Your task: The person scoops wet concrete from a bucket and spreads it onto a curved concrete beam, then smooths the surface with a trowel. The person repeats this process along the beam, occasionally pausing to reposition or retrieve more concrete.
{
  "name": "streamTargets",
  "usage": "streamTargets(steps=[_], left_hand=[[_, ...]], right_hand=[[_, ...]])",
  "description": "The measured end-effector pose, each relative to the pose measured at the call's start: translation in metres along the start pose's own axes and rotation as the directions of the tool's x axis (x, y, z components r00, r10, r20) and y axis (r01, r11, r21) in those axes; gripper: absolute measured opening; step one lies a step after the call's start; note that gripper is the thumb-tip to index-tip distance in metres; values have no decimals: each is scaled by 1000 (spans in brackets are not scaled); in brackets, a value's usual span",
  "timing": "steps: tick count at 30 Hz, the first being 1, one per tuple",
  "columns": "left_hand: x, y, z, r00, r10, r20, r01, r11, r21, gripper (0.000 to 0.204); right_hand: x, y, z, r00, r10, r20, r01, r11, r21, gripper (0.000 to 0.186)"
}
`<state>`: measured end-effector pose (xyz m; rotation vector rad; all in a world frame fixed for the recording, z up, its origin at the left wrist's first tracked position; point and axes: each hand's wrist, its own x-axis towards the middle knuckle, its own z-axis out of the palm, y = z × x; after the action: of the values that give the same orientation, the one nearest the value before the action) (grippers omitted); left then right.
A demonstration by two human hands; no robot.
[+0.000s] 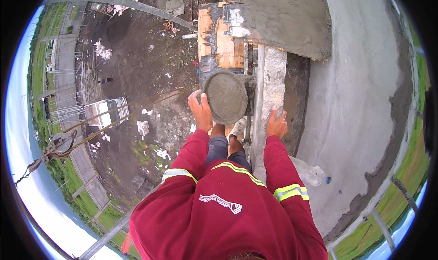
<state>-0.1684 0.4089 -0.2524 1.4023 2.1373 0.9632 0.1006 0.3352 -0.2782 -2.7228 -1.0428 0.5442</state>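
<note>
Concrete ledge (pixel 275 70), left hand (pixel 201 110) gripping bucket (pixel 225 98)

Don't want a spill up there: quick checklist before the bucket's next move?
1. Left hand at bucket: ok, thumb at its left rim.
2. Right hand at bucket: not ok, it is over by the concrete ledge.
3. Grey mix inside the rim: ok, none seen running over.
4. Support under bucket: cannot tell, underside hidden.
5. Footing: cannot tell, surface under the feet mostly hidden.
6. Plastic bottle apart from bucket: ok, beside right sleeve.
</note>
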Motion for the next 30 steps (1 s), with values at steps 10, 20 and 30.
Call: streamTargets(steps=[10, 20, 30], left_hand=[[-26, 2, -8, 590, 106, 801, -397, 901, 173, 47], [-14, -11, -22, 591, 197, 782, -334, 942, 15, 48], [11, 22, -19, 524, 119, 844, -337, 938, 77, 48]], right_hand=[[0, -4, 3, 999, 43, 26, -42, 999, -14, 84], [1, 3, 13, 999, 23, -29, -27, 994, -110, 85], [0, 2, 6, 999, 31, -23, -32, 998, -54, 86]])
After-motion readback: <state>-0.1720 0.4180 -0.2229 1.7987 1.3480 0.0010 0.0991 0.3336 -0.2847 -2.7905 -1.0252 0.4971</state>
